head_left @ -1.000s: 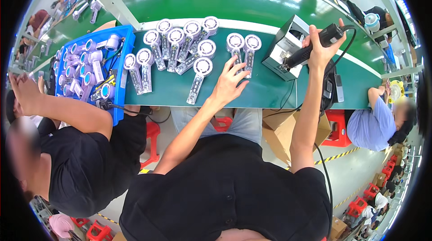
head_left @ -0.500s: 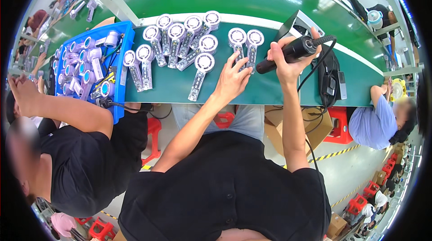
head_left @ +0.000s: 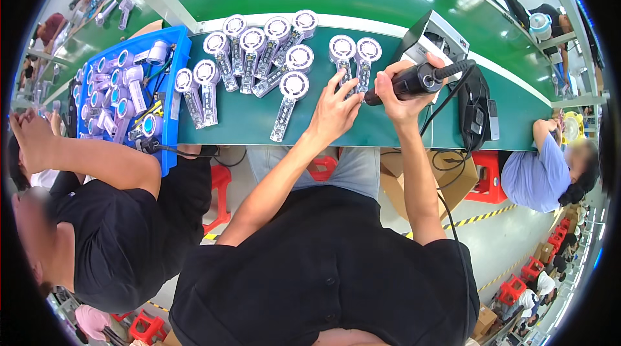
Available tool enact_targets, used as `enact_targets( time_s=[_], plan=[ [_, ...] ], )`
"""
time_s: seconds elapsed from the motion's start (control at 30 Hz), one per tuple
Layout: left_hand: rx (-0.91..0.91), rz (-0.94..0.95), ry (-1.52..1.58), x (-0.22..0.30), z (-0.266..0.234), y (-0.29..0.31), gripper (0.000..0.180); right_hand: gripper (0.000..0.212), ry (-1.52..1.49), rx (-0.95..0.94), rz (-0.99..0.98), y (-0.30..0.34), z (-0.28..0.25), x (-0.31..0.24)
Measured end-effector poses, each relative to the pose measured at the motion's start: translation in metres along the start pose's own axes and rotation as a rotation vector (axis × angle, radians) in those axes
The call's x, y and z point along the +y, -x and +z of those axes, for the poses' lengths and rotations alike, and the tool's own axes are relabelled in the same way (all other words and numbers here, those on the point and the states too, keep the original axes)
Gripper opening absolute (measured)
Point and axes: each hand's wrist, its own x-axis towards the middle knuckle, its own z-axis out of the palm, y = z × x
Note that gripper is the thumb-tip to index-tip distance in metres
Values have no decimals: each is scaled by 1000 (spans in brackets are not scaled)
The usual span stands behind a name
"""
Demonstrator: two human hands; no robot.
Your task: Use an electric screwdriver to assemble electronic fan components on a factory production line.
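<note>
My right hand (head_left: 402, 98) is wrapped round a black corded electric screwdriver (head_left: 417, 82), tilted with its tip end to the left. That tip is at the lower end of the handle of a white handheld fan (head_left: 368, 50) with its inner parts exposed. Beside it on the left lies a second handheld fan (head_left: 341, 47). My left hand (head_left: 334, 110) has its fingers bent over the handles of this pair, holding them against the table. Several more open-handled fans lie to the left, the nearest being a single fan (head_left: 294, 85).
A blue bin (head_left: 173, 97) full of lilac fan parts stands at the left, by a co-worker's arm (head_left: 110, 158). A grey metal box (head_left: 430, 35) and a black device (head_left: 474, 110) sit at the right. The screwdriver's cable (head_left: 446, 103) hangs over the green table (head_left: 239, 126).
My right hand has brought the screwdriver left, with its tip now against the lower end of the right fan's handle. My left hand stays on the pair of fans.
</note>
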Motion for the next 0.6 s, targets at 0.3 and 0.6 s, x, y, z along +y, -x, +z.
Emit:
enact_targets(
  time_s=[0.3, 0.6],
  plan=[
    [-16, 4, 17, -1, -1, 1, 24, 84, -35, 62, -23, 0, -5, 2],
    [-92, 6, 45, 3, -11, 1, 54, 78, 316, 293, -77, -87, -62, -43]
  ],
)
